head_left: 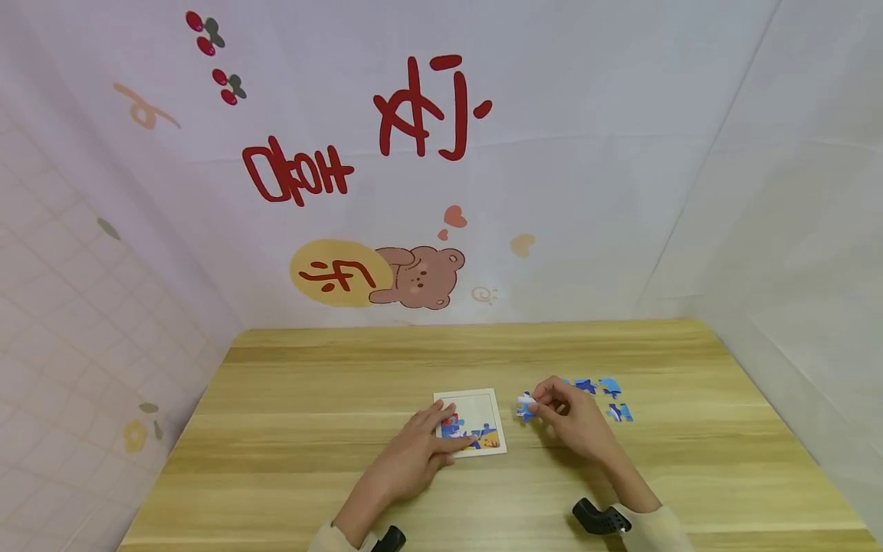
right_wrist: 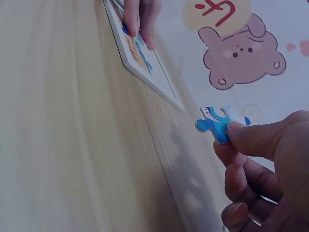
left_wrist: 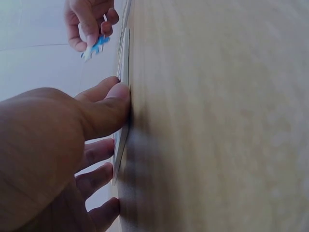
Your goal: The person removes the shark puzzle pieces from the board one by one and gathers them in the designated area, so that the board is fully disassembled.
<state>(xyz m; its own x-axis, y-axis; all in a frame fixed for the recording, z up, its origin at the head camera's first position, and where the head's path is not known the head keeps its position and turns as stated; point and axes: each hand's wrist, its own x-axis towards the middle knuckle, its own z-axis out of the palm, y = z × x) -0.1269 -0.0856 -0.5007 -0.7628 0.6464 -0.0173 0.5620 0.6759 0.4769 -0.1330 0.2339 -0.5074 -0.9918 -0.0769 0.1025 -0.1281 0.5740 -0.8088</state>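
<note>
A white-bordered puzzle tray [head_left: 476, 396] lies on the table, with joined colourful pieces along its lower part and bare backing above. My left hand [head_left: 412, 454] rests over the tray's left side, fingers spread and fairly straight; the index finger touches the pieces inside. In the left wrist view the thumb [left_wrist: 113, 104] lies along the tray's near edge. To the right of the tray, my right hand [head_left: 576, 422] pinches a blue and white puzzle piece [right_wrist: 217, 126] between thumb and fingers, held above the tabletop. Part of that piece is hidden by the thumb.
Several loose blue puzzle pieces [head_left: 610, 386] lie beyond and right of my right hand, one of them [head_left: 620, 412] nearer. The wooden table [head_left: 310, 383] meets a white cloth wall [head_left: 586, 230] printed with a bear at the back. Side cloths stand left and right.
</note>
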